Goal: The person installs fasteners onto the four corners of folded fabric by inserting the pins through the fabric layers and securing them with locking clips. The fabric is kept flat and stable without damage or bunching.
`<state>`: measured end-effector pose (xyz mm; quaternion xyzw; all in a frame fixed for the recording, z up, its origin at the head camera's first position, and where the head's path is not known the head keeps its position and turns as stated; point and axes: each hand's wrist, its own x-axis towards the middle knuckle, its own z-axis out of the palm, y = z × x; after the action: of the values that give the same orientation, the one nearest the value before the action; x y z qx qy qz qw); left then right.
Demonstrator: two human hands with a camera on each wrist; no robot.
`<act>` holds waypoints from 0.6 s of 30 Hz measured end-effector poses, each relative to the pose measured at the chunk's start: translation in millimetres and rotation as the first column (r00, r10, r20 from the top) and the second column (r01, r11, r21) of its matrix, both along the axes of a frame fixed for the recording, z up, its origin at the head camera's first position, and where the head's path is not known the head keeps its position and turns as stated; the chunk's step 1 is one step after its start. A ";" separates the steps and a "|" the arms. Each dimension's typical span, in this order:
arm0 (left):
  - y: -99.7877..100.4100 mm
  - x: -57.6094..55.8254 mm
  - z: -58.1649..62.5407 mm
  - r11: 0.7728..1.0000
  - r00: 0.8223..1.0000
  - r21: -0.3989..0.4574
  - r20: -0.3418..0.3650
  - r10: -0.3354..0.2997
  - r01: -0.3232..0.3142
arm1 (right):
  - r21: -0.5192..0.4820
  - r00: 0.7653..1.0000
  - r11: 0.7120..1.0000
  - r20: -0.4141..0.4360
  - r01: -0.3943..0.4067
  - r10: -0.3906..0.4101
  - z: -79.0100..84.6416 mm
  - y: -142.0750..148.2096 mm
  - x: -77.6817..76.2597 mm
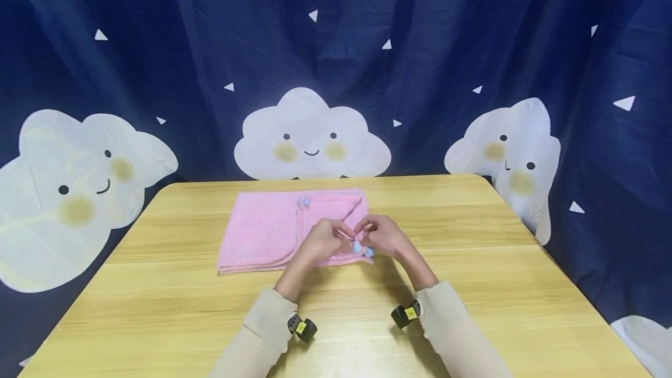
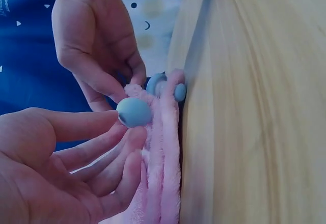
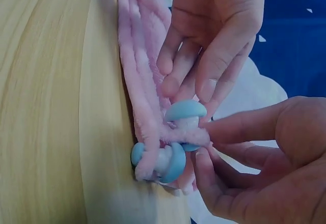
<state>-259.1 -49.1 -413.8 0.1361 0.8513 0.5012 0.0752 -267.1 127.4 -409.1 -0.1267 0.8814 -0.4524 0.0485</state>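
Observation:
A folded pink fleece blanket lies on the table. At its near right corner, my left hand holds its fingertips around the cap of a light blue mushroom-shaped clip. My right hand pinches the pink cloth edge beside that clip, as the right wrist view shows, where the clip's stem stands up through the cloth. A second blue clip sits on the folded edges close by. Further back on the blanket is another pair of blue clip ends.
The wooden table extends around the blanket on all sides. Behind it hangs a dark blue curtain printed with smiling white clouds and small triangles. Each wrist wears a black camera, seen on the left sleeve and the right sleeve.

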 end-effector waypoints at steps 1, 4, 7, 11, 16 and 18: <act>0.8 0.2 -0.2 1.000 1.000 -0.011 -0.012 0.002 -0.002 | 0.001 1.000 1.000 -0.012 0.007 -0.007 0.3 -0.1 0.1; 2.9 0.4 -2.1 1.000 0.999 -0.019 -0.033 0.005 -0.005 | -0.003 0.999 1.000 -0.022 0.031 -0.031 0.2 0.3 0.4; 5.2 1.1 -3.2 1.000 0.998 0.001 -0.058 0.003 -0.003 | -0.002 0.999 0.999 -0.024 0.049 -0.049 0.4 0.6 0.6; 8.4 1.5 -5.8 1.000 0.998 -0.006 -0.068 -0.014 0.013 | -0.002 0.999 0.999 -0.030 0.042 -0.042 0.4 1.0 0.6; 10.3 1.2 -11.2 0.998 0.995 -0.062 -0.100 -0.020 0.014 | 0.010 0.999 0.999 -0.031 0.032 -0.032 0.3 0.9 0.1; 10.8 1.4 -12.6 0.996 0.993 -0.084 -0.118 -0.018 0.008 | 0.009 0.998 0.999 -0.032 0.049 -0.049 1.3 0.5 0.4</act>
<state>-257.7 -38.2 -426.4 0.1681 0.8735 0.4557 0.0334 -266.6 127.9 -407.9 -0.1121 0.8870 -0.4472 0.0242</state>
